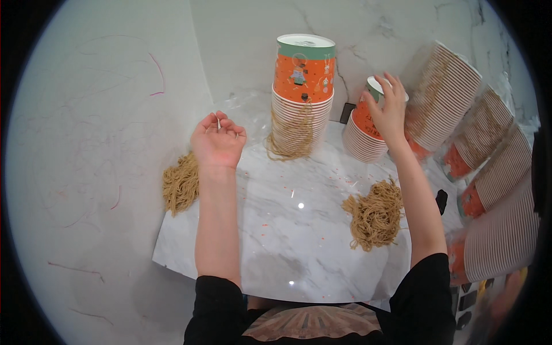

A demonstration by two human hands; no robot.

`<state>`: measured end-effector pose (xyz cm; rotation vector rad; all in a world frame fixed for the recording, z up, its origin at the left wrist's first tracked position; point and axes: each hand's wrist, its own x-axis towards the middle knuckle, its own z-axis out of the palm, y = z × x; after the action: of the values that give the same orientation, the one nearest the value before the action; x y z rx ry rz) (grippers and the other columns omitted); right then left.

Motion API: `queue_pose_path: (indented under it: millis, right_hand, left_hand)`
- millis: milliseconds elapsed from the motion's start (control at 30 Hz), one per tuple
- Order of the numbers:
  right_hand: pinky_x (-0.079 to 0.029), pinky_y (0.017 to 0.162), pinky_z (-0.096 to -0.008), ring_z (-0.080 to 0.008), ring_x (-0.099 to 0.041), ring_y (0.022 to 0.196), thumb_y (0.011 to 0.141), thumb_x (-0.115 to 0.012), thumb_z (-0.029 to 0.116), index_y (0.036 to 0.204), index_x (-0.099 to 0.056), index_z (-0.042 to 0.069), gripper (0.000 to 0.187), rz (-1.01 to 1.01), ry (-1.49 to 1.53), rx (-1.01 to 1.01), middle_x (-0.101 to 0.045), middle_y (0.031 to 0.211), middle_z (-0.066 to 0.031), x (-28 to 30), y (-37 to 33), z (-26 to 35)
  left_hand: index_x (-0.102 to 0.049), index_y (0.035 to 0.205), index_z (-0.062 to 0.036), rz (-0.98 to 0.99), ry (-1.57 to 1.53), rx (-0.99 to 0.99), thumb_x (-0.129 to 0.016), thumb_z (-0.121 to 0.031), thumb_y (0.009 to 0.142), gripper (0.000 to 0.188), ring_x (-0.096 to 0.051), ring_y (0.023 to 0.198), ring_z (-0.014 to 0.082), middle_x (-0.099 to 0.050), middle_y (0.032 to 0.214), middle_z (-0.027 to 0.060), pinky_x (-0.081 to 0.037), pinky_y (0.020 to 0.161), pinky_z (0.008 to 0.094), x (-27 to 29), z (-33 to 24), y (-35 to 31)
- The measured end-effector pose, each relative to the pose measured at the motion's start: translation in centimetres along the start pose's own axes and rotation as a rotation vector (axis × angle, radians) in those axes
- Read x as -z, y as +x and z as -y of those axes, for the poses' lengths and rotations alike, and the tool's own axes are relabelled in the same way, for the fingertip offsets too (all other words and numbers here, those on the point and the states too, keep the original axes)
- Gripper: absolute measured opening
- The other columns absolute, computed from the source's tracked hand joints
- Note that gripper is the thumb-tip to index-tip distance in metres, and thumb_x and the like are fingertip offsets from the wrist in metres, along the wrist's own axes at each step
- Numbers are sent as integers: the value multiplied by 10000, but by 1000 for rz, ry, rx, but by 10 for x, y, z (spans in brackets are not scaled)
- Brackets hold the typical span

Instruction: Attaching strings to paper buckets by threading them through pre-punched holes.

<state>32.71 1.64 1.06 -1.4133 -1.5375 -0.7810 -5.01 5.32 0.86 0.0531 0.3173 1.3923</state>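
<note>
My left hand (pixel 219 142) is raised above the left of the marble-patterned table (pixel 287 230), palm up with its fingers curled in. A tiny pale sliver shows at its fingertips; I cannot make out what it is. Over a short stack of orange paper cups (pixel 366 137), upside down, is my right hand (pixel 392 109), its fingers spread and its thumb in front of the top cup. Whether it touches the cup is unclear. Between my hands rises a taller stack of upside-down orange and green paper buckets (pixel 303 77), with tan strands draped down its rims.
Tan yarn-like bundles lie at the left edge (pixel 181 184) and right of centre (pixel 375 215). Several long stacks of cups (pixel 443 95) lean along the right side. A dark flat object (pixel 347 113) stands near the wall; a small black thing (pixel 441 202) lies at right.
</note>
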Motion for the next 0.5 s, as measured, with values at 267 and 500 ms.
queue_pose_path:
  millis: [267,500]
  right_hand:
    - [-408,1063,-443,-365,-506,1247,857,-754,161,1205,-675,64,370,12,-22,-125,-602,1282,-136,23,-33,-44]
    - [-472,927,-419,-326,-574,1082,808,-784,106,1051,-725,26,262,49,41,-237,-645,1081,-128,22,-14,-54]
  left_hand:
    - [-498,1044,-109,-11,35,-1,-507,-124,947,98,-508,780,105,-579,959,-15,-392,753,326,1,6,-2]
    - [-498,1049,-104,-8,42,-4,-498,-127,956,96,-505,785,104,-576,965,-12,-391,759,328,0,4,-3]
